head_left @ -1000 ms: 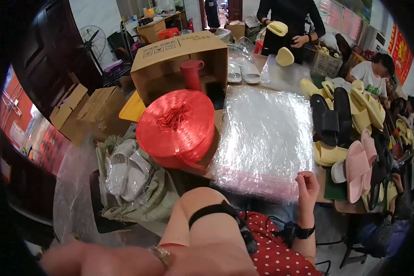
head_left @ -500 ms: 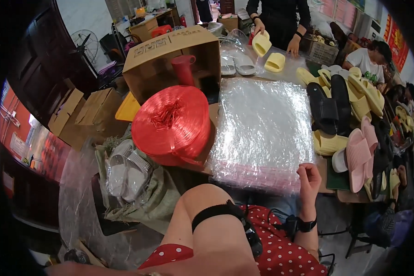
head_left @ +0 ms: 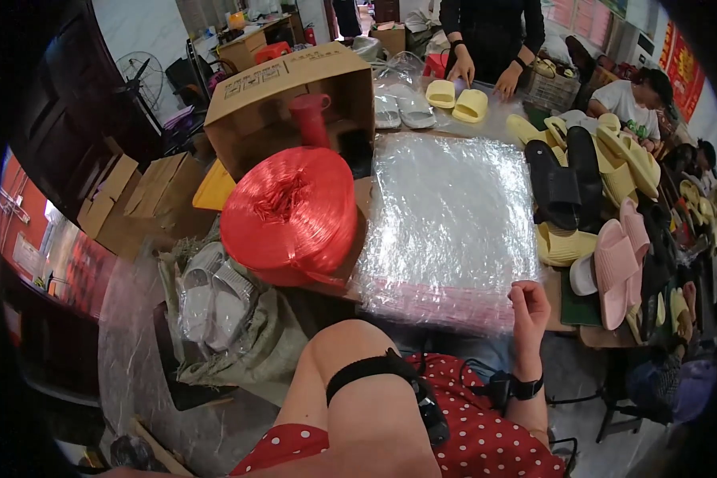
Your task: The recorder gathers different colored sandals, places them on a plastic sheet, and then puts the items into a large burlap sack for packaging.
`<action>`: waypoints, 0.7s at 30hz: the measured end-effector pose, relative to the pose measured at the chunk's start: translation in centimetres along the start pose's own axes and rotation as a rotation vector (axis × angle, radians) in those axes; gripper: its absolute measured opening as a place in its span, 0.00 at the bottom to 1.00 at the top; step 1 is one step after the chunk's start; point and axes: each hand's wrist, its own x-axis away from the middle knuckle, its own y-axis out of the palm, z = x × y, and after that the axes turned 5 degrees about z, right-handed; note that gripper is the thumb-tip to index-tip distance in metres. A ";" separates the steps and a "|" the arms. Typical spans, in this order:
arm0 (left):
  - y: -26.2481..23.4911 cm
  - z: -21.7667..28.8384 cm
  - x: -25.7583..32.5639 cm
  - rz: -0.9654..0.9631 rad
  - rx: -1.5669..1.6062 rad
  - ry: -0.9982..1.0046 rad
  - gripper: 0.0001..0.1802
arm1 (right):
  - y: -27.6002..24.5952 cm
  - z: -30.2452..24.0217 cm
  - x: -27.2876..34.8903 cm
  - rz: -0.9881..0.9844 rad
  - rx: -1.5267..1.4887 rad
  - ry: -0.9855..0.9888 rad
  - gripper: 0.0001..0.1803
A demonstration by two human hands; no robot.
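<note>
A stack of clear plastic bags (head_left: 450, 215) with a pink strip along its near edge lies flat in front of me. At its near right corner is my right hand (head_left: 530, 307), fingers curled and thumb and forefinger pressed together. Whether a bag's edge is pinched there cannot be made out. A dark band circles that wrist. Below the stack, a bent bare limb (head_left: 358, 342) with a black strap and a small device fills the lower middle; my left hand does not show. Left of the bags sits a big roll of red plastic twine (head_left: 291, 215).
An open cardboard box (head_left: 291, 103) holds a red mug (head_left: 311, 119). Black slippers (head_left: 562, 187), pink slippers (head_left: 616, 271) and yellow ones crowd the right. Across the table, a person's hands (head_left: 510, 80) are near two yellow slippers (head_left: 470, 105). Grey slippers (head_left: 211, 303) in clear plastic lie lower left.
The person opposite has set down the held yellow slipper beside the other one and let go of it. My view has shifted slightly; my right hand stays at the stack's corner.
</note>
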 end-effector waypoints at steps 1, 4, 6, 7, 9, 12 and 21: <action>-0.7 -0.5 -1.0 0.001 0.012 -0.005 0.10 | 0.0 0.2 0.1 0.013 0.003 0.005 0.02; -2.0 -0.8 -3.8 -0.015 0.062 -0.050 0.12 | -0.2 0.5 0.3 0.058 0.014 0.014 0.01; -2.2 -1.0 -3.7 -0.040 0.106 -0.081 0.13 | -0.1 0.4 0.4 0.057 0.015 -0.008 0.01; -2.8 -1.2 -3.6 -0.051 0.143 -0.111 0.14 | -0.4 0.8 0.5 0.066 0.011 -0.003 0.02; -3.9 -1.5 -3.2 -0.079 0.206 -0.151 0.15 | 0.1 1.3 0.1 0.062 0.030 -0.010 0.02; -5.5 -2.0 -2.6 -0.095 0.291 -0.214 0.16 | 0.4 1.6 0.4 0.060 -0.009 0.007 0.03; -7.2 -2.2 -3.3 -0.143 0.347 -0.239 0.22 | 0.0 1.5 0.4 0.070 -0.027 0.023 0.04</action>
